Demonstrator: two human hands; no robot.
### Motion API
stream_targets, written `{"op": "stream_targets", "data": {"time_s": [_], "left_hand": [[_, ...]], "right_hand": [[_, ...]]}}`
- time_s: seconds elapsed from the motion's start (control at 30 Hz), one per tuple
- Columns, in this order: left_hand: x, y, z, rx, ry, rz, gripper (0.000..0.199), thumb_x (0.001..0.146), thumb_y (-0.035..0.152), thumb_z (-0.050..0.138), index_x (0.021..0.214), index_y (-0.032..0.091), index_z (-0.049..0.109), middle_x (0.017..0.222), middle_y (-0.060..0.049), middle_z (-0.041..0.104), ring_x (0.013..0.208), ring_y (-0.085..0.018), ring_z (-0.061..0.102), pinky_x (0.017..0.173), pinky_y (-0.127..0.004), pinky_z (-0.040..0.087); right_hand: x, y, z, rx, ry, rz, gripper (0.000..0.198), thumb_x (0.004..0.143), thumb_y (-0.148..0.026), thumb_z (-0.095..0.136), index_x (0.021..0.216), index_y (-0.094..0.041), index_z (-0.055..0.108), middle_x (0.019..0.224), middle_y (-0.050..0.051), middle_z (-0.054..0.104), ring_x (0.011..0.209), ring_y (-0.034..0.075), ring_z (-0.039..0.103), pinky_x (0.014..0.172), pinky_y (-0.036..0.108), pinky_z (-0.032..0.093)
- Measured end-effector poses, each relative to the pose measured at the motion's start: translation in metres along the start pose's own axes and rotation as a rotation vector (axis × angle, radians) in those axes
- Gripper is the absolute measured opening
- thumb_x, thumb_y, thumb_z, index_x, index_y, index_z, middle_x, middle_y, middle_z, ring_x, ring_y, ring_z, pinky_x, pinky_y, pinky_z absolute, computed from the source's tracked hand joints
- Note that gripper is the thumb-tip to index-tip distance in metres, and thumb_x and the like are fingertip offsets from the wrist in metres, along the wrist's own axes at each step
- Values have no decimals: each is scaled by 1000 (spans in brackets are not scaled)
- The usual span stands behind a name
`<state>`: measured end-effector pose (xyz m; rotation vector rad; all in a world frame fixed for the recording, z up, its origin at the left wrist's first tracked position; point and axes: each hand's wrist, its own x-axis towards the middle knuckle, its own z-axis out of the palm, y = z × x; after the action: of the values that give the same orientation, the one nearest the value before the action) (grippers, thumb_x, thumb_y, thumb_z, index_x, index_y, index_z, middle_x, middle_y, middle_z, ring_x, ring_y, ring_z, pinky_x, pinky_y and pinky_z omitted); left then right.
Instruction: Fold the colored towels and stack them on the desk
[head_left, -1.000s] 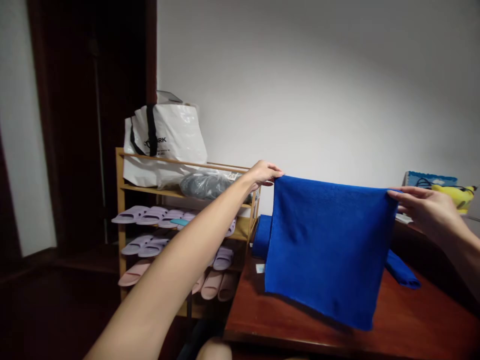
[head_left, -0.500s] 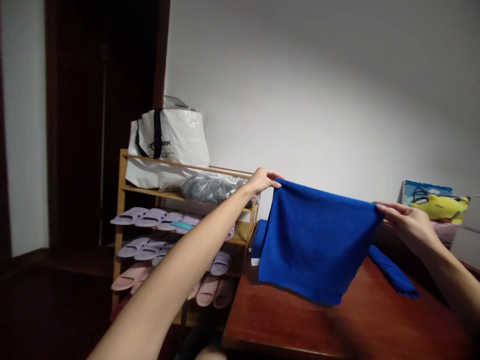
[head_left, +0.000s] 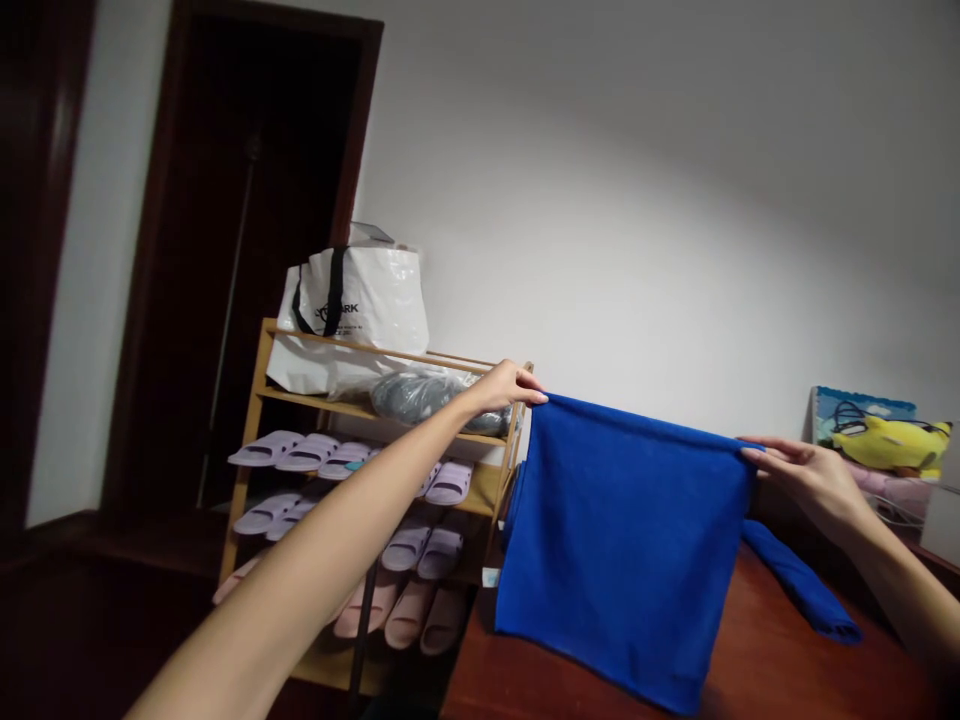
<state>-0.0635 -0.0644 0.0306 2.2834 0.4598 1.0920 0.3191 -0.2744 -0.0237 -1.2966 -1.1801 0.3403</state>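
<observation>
Blue cloth (head_left: 622, 550) hangs spread out above the brown wooden table (head_left: 795, 630), one broad face towards the person. Left hand (head_left: 514, 385) and right hand (head_left: 814, 478) each pinch an upper corner between thumb and fingers, arms stretched well out. Between them the top edge is pulled nearly straight, sloping down from the left hand to the right. Side edges drop from the grips, leaning a little leftward on the way down, and the bottom edge tilts much as the top one does. It looks close to square to me, so I cannot name a sure long axis. Whether its lower edge touches the wood, I cannot tell.

Right of it lies a blue roll (head_left: 802, 580), plainly longer than wide, its axis running slantwise from beside the cloth towards the near right, a coiled end facing that way. Beyond, a yellow plush toy (head_left: 889, 445) sits near the wall (head_left: 637, 200); a shoe rack (head_left: 491, 485) stands left of the table.
</observation>
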Motion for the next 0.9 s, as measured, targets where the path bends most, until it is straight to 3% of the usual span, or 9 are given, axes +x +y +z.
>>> {"op": "stream_targets", "data": {"time_s": [0.23,0.43,0.63,0.77,0.9], "left_hand": [[-2,-9,1,155,-18,37,23,65,32,74,77,12,75,63,-5,69,59,-17,62,58,-25,45],[-7,-5,1,277,-3,87,17,68,32,71,69,15,73,63,-3,67,61,-15,58,59,-22,39],[-29,1,-3,480,5,222,20,78,32,62,67,16,67,64,1,61,62,-13,52,60,-21,34],[-43,11,-6,384,40,232,27,84,36,54,65,17,59,60,3,51,58,-12,46,57,-21,34],[-53,30,-2,171,97,199,33,84,42,54,63,17,53,59,3,48,57,-11,46,56,-21,36]], "right_hand": [[-2,5,0,-78,59,-45,52,54,-50,78,93,-17,69,91,5,70,79,14,63,69,18,52],[-3,0,2,-228,117,-81,52,52,-55,77,85,-15,68,74,4,68,62,14,59,58,21,47],[-9,-8,5,-623,143,-217,56,61,-73,59,79,-21,66,62,0,63,57,13,57,57,23,42],[-15,-14,3,-776,166,-287,61,63,-80,49,78,-23,64,54,-2,58,47,11,50,50,24,37],[-30,-30,1,-741,253,-326,63,58,-83,49,77,-25,64,51,-1,55,45,11,47,47,25,35]]}}
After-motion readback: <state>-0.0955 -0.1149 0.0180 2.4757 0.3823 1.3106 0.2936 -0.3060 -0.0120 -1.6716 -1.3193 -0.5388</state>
